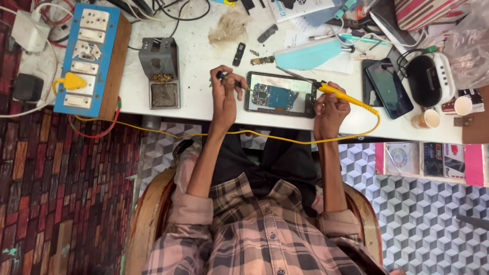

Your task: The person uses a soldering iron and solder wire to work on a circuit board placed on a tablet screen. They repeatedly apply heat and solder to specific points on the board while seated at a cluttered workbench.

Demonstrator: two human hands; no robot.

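Hands work over an opened phone (279, 94) lying flat on the white surface (204, 61), its blue circuit board exposed. The right hand (330, 108) is closed around a yellow soldering iron (340, 94), whose tip points left toward the phone's far right corner; its yellow cord loops down off the near edge. The left hand (224, 90) pinches a small dark tool (227, 78) just left of the phone. Farther left stand a grey soldering stand (162, 71) and a blue switch board (86, 56). Another dark phone (389, 87) lies to the right.
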